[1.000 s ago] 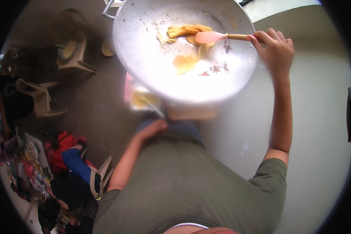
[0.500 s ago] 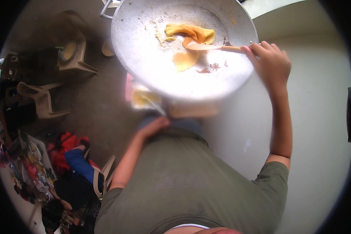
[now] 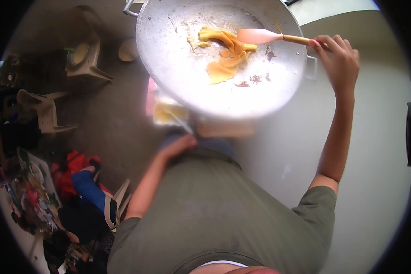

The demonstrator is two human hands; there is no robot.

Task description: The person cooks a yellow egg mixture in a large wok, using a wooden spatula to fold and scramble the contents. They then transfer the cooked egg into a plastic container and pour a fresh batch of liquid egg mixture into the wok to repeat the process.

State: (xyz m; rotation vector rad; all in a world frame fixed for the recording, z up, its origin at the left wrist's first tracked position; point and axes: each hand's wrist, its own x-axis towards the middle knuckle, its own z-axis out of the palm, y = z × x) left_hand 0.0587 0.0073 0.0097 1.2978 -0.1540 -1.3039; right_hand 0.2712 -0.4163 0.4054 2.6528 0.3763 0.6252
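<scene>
A big round metal wok fills the top middle of the view. Folded yellow food lies in it, with small brown bits near it. My right hand is raised at the wok's right rim and grips the wooden handle of a pink spatula, whose blade rests on the food's upper right edge. My left hand is low, just below the wok's near rim, beside a blurred tan piece. Whether it holds anything is unclear.
Pale plastic chairs stand on the dark floor at the left. Colourful clothes and bags are piled at lower left. Pink and yellow things show blurred under the wok. A pale surface lies to the right.
My right hand has swung the spatula from the wok's middle up to the right, above the food. The yellow food now lies folded together. My left hand stays put.
</scene>
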